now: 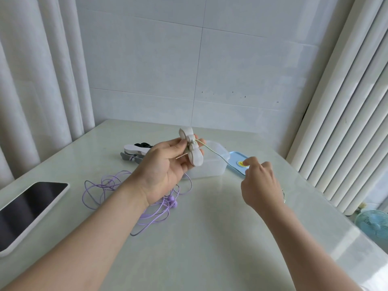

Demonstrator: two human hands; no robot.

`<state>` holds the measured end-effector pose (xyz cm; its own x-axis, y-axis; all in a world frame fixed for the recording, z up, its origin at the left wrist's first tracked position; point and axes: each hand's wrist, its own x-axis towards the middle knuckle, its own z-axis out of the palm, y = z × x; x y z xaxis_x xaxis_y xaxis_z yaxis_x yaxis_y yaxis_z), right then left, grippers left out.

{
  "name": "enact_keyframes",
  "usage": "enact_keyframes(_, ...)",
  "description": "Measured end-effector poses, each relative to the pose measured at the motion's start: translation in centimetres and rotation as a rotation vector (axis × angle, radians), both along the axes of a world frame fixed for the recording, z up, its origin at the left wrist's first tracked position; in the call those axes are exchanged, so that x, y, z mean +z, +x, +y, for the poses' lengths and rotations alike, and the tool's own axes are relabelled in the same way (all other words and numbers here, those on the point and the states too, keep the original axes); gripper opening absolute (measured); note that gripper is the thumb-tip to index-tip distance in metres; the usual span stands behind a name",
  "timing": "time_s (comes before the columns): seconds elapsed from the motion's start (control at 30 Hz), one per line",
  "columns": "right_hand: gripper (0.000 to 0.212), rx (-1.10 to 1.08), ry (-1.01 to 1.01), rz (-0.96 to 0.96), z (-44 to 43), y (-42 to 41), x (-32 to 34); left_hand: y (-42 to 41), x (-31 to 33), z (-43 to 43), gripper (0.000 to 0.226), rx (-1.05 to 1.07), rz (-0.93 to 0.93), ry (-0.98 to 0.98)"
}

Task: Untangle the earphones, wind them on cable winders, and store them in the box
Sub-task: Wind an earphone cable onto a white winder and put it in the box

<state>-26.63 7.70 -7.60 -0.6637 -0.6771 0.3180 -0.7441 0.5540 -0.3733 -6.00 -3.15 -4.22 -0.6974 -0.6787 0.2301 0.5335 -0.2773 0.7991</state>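
The left hand (pixel 165 166) grips the winder (pixel 195 158), the right hand (pixel 262 183) pinches the green cable (pixel 214 152), its end hidden.

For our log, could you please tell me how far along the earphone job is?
Nothing looks stored yet: the clear box seems empty, its blue lid beside it. In hand: the left hand holds a white winder while the right hand pulls a green cable taut from it. Left: the purple earphones lie tangled.
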Motion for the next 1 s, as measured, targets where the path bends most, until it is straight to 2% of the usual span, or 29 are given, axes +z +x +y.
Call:
enact_keyframes(0.1, 0.038, -0.057, 0.057, 0.157, 0.2, -0.1, 0.2, -0.2, 0.0, 0.1, 0.02, 0.04, -0.028, -0.019)
enact_keyframes(0.17, 0.031, -0.061, 0.052, 0.161, 0.2, -0.3, 0.3, -0.5, -0.1, 0.1, 0.021, 0.13, -0.038, 0.06)
enact_keyframes(0.33, 0.024, 0.057, -0.04, -0.118, -0.1, 0.3, 0.7, -0.9, -0.1, -0.8, 0.025, 0.455, 0.032, 0.229)
enact_keyframes(0.5, 0.011, 0.095, -0.424, -0.506, 0.2, 0.6, 2.2, -0.2, -0.7, -2.6, 0.022, 0.809, -0.184, 0.055)
enact_keyframes(0.57, 0.006, -0.011, -0.485, -0.344, 0.5, -0.1, 2.0, 0.0, -1.0, -3.0, 0.025, 0.862, -0.236, -0.017)
enact_keyframes(0.63, 0.009, -0.121, -0.421, -0.081, 0.6, -0.5, 1.6, 0.0, -1.2, -3.1, 0.026, 0.875, -0.259, -0.057)
enact_keyframes(0.73, 0.032, -0.196, -0.232, 0.151, 0.7, -0.5, 1.1, -0.1, -1.3, -2.8, 0.024, 0.84, -0.27, -0.077)
enact_keyframes(0.83, 0.049, -0.225, -0.033, 0.219, 0.4, -0.3, 0.7, -0.3, -1.0, -2.2, 0.022, 0.733, -0.245, -0.069)
enact_keyframes(0.9, 0.045, -0.213, -0.003, 0.217, 0.1, 0.1, 0.5, -0.5, -0.7, -1.5, 0.023, 0.604, -0.209, -0.067)
enact_keyframes(1.0, 0.028, -0.207, -0.038, 0.261, -0.1, 0.7, 0.4, -0.8, -0.4, 0.0, 0.021, 0.349, -0.18, -0.042)
